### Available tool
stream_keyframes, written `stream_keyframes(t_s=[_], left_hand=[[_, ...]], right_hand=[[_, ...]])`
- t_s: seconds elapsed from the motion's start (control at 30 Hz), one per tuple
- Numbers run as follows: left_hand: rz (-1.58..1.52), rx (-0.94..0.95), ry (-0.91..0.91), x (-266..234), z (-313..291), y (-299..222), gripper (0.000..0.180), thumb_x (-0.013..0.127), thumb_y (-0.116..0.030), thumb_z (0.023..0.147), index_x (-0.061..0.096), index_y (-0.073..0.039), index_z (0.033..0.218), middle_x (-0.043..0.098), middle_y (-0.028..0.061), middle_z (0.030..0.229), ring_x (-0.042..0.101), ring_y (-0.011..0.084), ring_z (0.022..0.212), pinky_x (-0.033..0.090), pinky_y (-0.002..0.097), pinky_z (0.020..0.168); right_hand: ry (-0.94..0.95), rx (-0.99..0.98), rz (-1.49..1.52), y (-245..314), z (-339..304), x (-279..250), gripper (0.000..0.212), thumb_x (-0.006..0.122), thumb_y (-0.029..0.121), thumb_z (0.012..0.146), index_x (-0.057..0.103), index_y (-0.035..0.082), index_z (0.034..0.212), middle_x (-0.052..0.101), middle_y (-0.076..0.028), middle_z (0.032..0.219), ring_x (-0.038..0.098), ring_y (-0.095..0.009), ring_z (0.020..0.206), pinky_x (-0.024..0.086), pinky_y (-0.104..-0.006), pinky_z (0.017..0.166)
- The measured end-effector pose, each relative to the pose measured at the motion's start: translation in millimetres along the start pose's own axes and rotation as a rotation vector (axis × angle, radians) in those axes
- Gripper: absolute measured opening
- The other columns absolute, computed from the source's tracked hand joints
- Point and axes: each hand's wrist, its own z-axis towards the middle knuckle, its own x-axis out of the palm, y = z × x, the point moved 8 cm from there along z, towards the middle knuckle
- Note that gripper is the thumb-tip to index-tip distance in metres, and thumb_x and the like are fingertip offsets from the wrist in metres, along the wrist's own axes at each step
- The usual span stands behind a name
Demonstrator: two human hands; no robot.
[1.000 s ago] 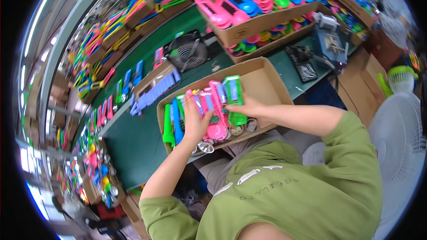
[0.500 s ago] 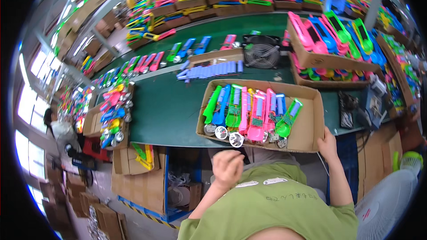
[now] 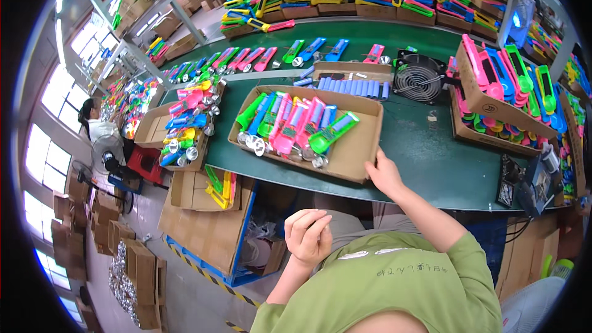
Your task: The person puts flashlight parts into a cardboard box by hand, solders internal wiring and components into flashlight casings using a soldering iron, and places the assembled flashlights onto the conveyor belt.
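A shallow cardboard tray [image 3: 348, 165] rests on the green table in front of me. It holds a row of pink, green and blue plastic housings [image 3: 295, 124], several with blue-violet cylindrical cells and thin wires, and round silvery lamp heads at their near ends. My right hand [image 3: 383, 174] grips the tray's near right corner, fingers at the rim. Close to my body, off the table's front edge, my left hand [image 3: 306, 235] is raised with its fingers curled in. Whatever may be in it is hidden.
Blue-violet cells [image 3: 361, 88] and a black fan [image 3: 419, 79] stand behind the tray. Stacked boxes of plastic housings [image 3: 505, 108] are at the right, a filled box [image 3: 188, 126] at the left. Beyond runs a row of housings [image 3: 246, 58]. A person [image 3: 102, 129] sits far left.
The tray has slid left and away from the table's front edge, toward the filled box, with my right hand on its corner. My left hand stays near my body, fingers curled. The view has shifted.
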Motion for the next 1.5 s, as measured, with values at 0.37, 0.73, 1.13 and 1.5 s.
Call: stream_keyframes(t_s=[0.37, 0.73, 1.13, 1.5], left_hand=[[-0.02, 0.284, -0.143, -31.3, 63.0, -76.2, 0.013, 0.052, -0.018, 0.082, 0.055, -0.01, 0.092, 0.05, 0.0074, 0.082, 0.049, 0.025, 0.073, 0.045, 0.0301, 0.06], [-0.481, 0.73, -0.583, 44.9, 93.8, -174.2, 0.026, 0.064, -0.018, 0.072, 0.048, -0.018, 0.094, 0.047, 0.0026, 0.09, 0.047, 0.0189, 0.08, 0.043, 0.0277, 0.06], [0.007, -0.405, 0.454, 256.6, -41.3, 30.5, 0.023, 0.058, -0.011, 0.079, 0.049, -0.003, 0.06, 0.048, 0.0126, 0.058, 0.048, 0.0309, 0.053, 0.039, 0.0394, 0.05], [-0.425, -0.364, 2.046, 297.3, -3.7, 59.8, 0.024, 0.058, -0.03, 0.079, 0.061, -0.006, 0.083, 0.061, 0.0125, 0.082, 0.059, 0.0254, 0.074, 0.047, 0.0356, 0.065]], right_hand=[[0.219, -0.178, -0.134, 74.5, 93.9, 103.8, 0.043, 0.049, 0.028, 0.077, 0.041, -0.006, 0.101, 0.061, -0.024, 0.082, 0.061, -0.038, 0.077, 0.048, -0.0487, 0.066], [0.461, -0.38, 0.132, 21.1, 15.6, -15.8, 0.056, 0.058, 0.038, 0.078, 0.046, 0.0, 0.118, 0.058, -0.019, 0.106, 0.056, -0.033, 0.097, 0.045, -0.0382, 0.083], [-0.937, 0.121, 0.852, -187.1, -129.4, -271.6, 0.004, 0.05, 0.006, 0.086, 0.052, 0.002, 0.086, 0.053, -0.004, 0.071, 0.054, -0.011, 0.061, 0.048, -0.0261, 0.06], [-1.397, 0.221, 0.476, -201.1, -176.6, -305.0, 0.024, 0.056, 0.009, 0.084, 0.04, 0.003, 0.102, 0.045, -0.005, 0.09, 0.047, -0.012, 0.078, 0.042, -0.0222, 0.063]])
